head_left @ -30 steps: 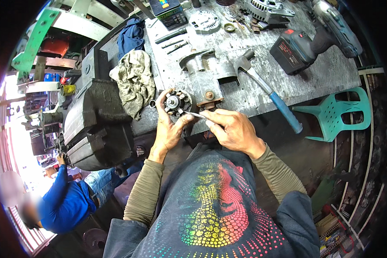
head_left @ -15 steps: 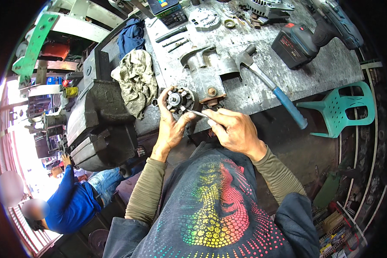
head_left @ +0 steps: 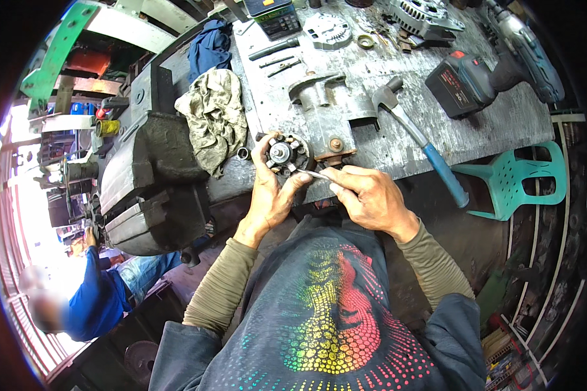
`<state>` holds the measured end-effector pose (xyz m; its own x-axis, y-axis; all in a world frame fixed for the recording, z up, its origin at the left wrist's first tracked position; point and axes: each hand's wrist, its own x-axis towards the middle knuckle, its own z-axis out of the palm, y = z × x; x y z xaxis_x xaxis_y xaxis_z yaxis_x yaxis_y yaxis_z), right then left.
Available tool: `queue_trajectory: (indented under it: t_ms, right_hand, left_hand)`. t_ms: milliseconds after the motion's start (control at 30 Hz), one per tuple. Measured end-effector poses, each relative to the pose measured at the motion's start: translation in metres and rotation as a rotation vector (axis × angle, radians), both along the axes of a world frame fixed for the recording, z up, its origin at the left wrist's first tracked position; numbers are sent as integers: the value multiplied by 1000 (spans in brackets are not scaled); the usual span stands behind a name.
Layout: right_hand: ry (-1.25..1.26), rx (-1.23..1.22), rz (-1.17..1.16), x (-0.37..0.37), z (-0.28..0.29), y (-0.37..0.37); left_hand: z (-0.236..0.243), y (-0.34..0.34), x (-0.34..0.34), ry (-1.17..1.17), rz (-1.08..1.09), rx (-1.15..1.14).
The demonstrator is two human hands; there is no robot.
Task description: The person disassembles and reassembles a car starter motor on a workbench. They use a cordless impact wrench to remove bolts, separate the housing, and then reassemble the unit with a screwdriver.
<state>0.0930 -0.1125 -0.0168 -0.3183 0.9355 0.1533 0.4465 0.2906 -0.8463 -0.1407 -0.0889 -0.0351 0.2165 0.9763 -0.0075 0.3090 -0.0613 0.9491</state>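
At the bench's near edge, my left hand (head_left: 269, 203) is wrapped round a round motor part (head_left: 282, 154), with a shaft end in its middle and small blocks set around it. My right hand (head_left: 372, 201) pinches a thin metal tool (head_left: 314, 174); its tip meets the lower right rim of the part, close to my left thumb. The tool's handle end is hidden in my fingers. Just beyond lies a grey metal housing (head_left: 321, 120) with a rusty bolted flange (head_left: 336, 147). A small metal ring (head_left: 242, 153) rests left of the part.
A hammer (head_left: 430, 153) with a blue handle overhangs the bench edge. Behind it sits a cordless power tool (head_left: 463, 85). A crumpled rag (head_left: 214, 117) and a large dark casting (head_left: 153, 189) are on the left. A green plastic stool (head_left: 528, 176) stands right. A co-worker (head_left: 98, 293) is at far left.
The bench and its things appear shifted slightly right and down as the view moves. Both hands keep their hold, the tool still at the part's rim. The co-worker's arm and body have shifted.
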Motion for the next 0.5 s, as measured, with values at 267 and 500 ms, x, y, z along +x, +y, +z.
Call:
queue_trajectory:
  t_ms: [267, 500]
  right_hand:
    - [-85, -80, 114, 7, 15, 18]
    - [8, -139, 240, 11, 25, 34]
  left_hand:
    - [0, 2, 2, 29, 33, 46]
    - [0, 0, 4, -11, 33, 43]
